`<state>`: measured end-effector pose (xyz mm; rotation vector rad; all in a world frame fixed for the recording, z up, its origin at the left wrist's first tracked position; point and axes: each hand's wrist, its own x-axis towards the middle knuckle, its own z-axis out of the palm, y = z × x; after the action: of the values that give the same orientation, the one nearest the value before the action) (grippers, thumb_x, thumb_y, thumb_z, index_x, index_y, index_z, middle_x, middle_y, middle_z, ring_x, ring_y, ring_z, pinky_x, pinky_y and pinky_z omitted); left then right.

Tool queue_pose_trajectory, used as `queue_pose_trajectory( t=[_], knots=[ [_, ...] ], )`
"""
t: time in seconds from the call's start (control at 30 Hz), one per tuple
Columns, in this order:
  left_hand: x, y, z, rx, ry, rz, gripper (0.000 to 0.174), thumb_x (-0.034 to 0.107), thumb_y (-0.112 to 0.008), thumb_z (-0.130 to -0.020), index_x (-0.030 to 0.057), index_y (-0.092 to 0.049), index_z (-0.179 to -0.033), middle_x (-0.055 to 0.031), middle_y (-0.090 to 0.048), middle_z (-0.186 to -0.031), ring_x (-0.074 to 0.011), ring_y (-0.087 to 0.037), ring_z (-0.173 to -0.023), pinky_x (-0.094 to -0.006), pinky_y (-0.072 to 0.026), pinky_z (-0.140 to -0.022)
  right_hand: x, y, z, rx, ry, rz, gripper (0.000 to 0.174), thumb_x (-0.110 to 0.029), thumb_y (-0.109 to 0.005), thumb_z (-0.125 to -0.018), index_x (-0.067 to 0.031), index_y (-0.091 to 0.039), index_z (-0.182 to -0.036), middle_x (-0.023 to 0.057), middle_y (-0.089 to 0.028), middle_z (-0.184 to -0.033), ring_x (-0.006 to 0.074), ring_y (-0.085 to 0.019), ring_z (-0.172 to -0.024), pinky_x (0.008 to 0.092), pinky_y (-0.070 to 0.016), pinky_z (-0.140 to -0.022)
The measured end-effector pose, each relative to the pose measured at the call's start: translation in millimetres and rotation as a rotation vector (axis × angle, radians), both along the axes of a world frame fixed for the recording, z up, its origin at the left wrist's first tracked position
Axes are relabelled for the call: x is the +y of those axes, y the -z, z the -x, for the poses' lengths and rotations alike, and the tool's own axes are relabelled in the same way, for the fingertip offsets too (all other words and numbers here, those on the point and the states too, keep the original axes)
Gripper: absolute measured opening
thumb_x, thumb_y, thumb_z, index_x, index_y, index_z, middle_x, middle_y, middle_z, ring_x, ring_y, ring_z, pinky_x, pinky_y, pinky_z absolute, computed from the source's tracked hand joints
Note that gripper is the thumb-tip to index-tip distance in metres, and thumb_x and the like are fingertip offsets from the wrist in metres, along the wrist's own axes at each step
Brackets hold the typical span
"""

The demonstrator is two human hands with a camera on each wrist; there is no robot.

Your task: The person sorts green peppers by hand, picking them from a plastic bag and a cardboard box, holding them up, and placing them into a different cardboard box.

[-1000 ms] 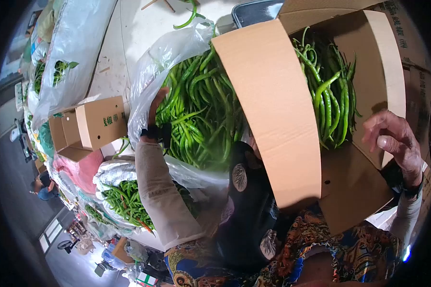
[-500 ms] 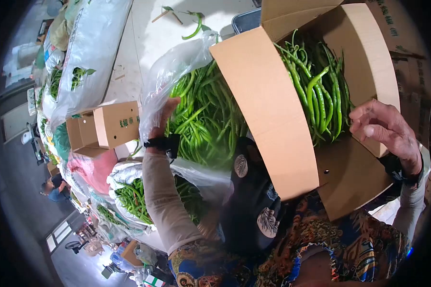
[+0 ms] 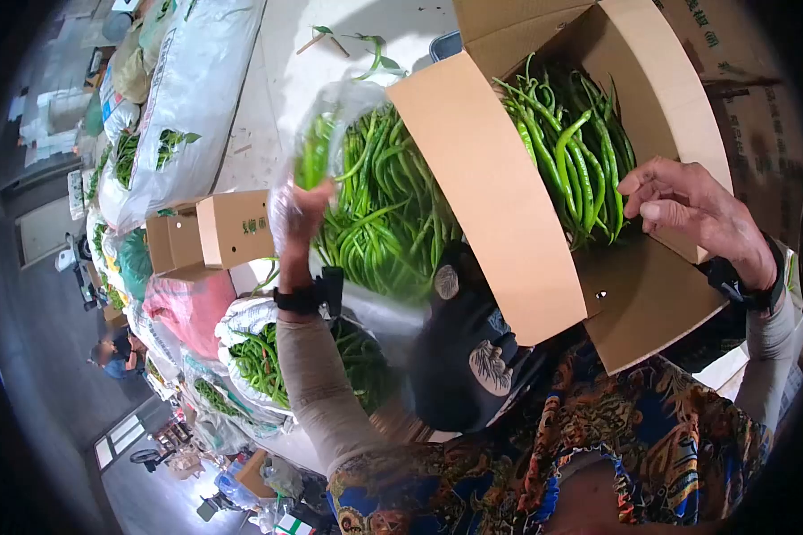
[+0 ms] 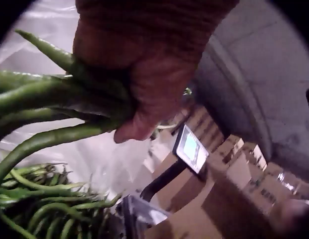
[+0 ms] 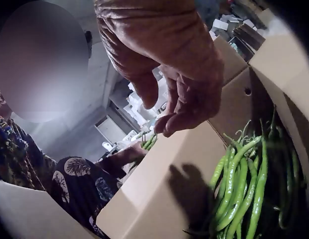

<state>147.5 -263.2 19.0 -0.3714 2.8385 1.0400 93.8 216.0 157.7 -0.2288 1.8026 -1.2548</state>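
My left hand (image 3: pixel 305 218) grips a bunch of long green chili peppers (image 4: pixel 55 99) over the edge of a clear plastic bag. In the left wrist view the thumb and fingers of that hand (image 4: pixel 149 64) wrap round the bunch's near end. More green peppers (image 3: pixel 375 223) fill the bag (image 3: pixel 348 94) below it. Beside the bag stands an open cardboard box (image 3: pixel 491 196) with long green peppers (image 3: pixel 571 160) laid inside. Above the box's right side, my right hand (image 3: pixel 691 209) hangs with loosely bent fingers and holds nothing, as the right wrist view also shows.
A small open carton (image 3: pixel 232 227) stands to the left, near a white sack of peppers (image 3: pixel 259 357) and a pink sack (image 3: pixel 187 308). A long white sack (image 3: pixel 187 98) lies beyond. The left wrist view shows a lit display (image 4: pixel 192 150) near more cartons.
My left hand has lifted from the bag's edge and now shows a bunch of peppers in its grip. My right hand has shifted left over the box, its fingers still loosely bent.
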Motion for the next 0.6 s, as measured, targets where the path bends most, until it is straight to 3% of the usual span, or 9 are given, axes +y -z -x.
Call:
queue_pose_trajectory(
  t=[0.03, 0.07, 0.1, 0.17, 0.3, 0.43, 0.5, 0.57, 0.6],
  knots=[
    [-4.0, -12.2, 4.8, -0.039, -0.057, -0.224, 0.046, 0.011, -0.064, -0.075, 0.0030, -0.055, -0.119, -0.0112, -0.067, -0.086, -0.0179, -0.063, -0.071, -0.0310, -0.0517, -0.063, 0.8, 2.3, 0.1, -0.005, -0.016, 0.027, 0.034, -0.025, -0.059, -0.090, 0.0033, -0.055, -0.109, 0.0085, -0.060, -0.087, 0.0134, -0.056, -0.082, 0.0274, -0.0464, -0.075],
    [6.6, -29.9, 6.6, -0.209, -0.151, -0.081, 0.047, 0.012, -0.067, -0.073, 0.0017, -0.056, -0.118, -0.0089, -0.066, -0.086, -0.0164, -0.062, -0.070, -0.0301, -0.0508, -0.063, 0.2, 2.1, 0.0, 0.004, -0.017, 0.036, 0.034, -0.025, -0.059, -0.090, 0.0033, -0.055, -0.109, 0.0085, -0.060, -0.087, 0.0134, -0.056, -0.082, 0.0274, -0.0464, -0.075],
    [14.4, -34.4, 2.6, -0.198, -0.151, -0.072, 0.047, 0.012, -0.067, -0.073, 0.0017, -0.056, -0.118, -0.0089, -0.066, -0.086, -0.0164, -0.062, -0.070, -0.0301, -0.0508, -0.063, 0.0, 1.5, -0.4, 0.011, -0.017, 0.028, 0.035, -0.025, -0.060, -0.090, 0.0032, -0.054, -0.109, 0.0080, -0.059, -0.087, 0.0129, -0.055, -0.081, 0.0269, -0.0464, -0.074],
    [25.8, -39.7, -7.6, -0.504, 0.209, -0.255, 0.046, 0.015, -0.068, -0.074, 0.0016, -0.057, -0.116, -0.0081, -0.066, -0.089, -0.0148, -0.061, -0.075, -0.0288, -0.0498, -0.069, 0.8, 0.1, -0.8, 0.024, -0.008, 0.028, 0.035, -0.026, -0.060, -0.090, 0.0031, -0.054, -0.110, 0.0075, -0.059, -0.086, 0.0124, -0.055, -0.080, 0.0264, -0.0465, -0.074],
    [27.7, -45.0, -34.3, -0.675, 0.321, -0.331, 0.056, 0.014, -0.070, -0.073, 0.0016, -0.053, -0.124, -0.0031, -0.064, -0.093, -0.0083, -0.056, -0.081, -0.0241, -0.0479, -0.072, 4.5, 1.6, -5.3, 0.069, -0.050, 0.016, 0.034, -0.024, -0.060, -0.090, 0.0031, -0.054, -0.110, 0.0062, -0.058, -0.085, 0.0114, -0.054, -0.077, 0.0256, -0.0465, -0.072],
    [45.4, -68.5, -69.5, -0.486, 0.198, -0.251, 0.042, 0.009, -0.068, -0.075, 0.0018, -0.057, -0.115, -0.0038, -0.064, -0.093, -0.0097, -0.058, -0.080, -0.0265, -0.0482, -0.071, 4.1, -1.8, -6.9, 0.081, -0.097, 0.006, 0.033, -0.022, -0.060, -0.090, 0.0039, -0.053, -0.109, 0.0055, -0.058, -0.084, 0.0108, -0.055, -0.077, 0.0252, -0.0465, -0.071],
    [41.9, -82.2, -81.4, -0.162, -0.197, -0.532, 0.038, 0.010, -0.069, -0.073, 0.0019, -0.056, -0.109, -0.0049, -0.062, -0.089, -0.0124, -0.058, -0.081, -0.0297, -0.0485, -0.071, 4.8, -2.5, -4.2, 0.082, -0.120, 0.017, 0.034, -0.023, -0.060, -0.090, 0.0037, -0.053, -0.109, 0.0052, -0.058, -0.085, 0.0106, -0.055, -0.078, 0.0249, -0.0465, -0.071],
    [22.9, -114.7, -69.1, -0.017, -0.186, -0.548, 0.037, 0.010, -0.069, -0.073, 0.0011, -0.054, -0.106, -0.0072, -0.061, -0.085, -0.0152, -0.058, -0.078, -0.0318, -0.0495, -0.070, 3.3, -0.7, -4.2, 0.075, -0.153, 0.026, 0.034, -0.024, -0.061, -0.090, 0.0034, -0.053, -0.110, 0.0050, -0.058, -0.086, 0.0103, -0.055, -0.079, 0.0246, -0.0464, -0.071],
    [34.9, -128.1, -61.8, 0.217, -0.204, -0.701, 0.035, 0.009, -0.068, -0.074, 0.0002, -0.053, -0.104, -0.0078, -0.060, -0.083, -0.0163, -0.058, -0.074, -0.0316, -0.0496, -0.069, 1.4, 1.8, -4.7, 0.069, -0.120, 0.093, 0.035, -0.025, -0.061, -0.090, 0.0029, -0.053, -0.110, 0.0047, -0.058, -0.088, 0.0103, -0.055, -0.080, 0.0244, -0.0463, -0.072]
  ],
)
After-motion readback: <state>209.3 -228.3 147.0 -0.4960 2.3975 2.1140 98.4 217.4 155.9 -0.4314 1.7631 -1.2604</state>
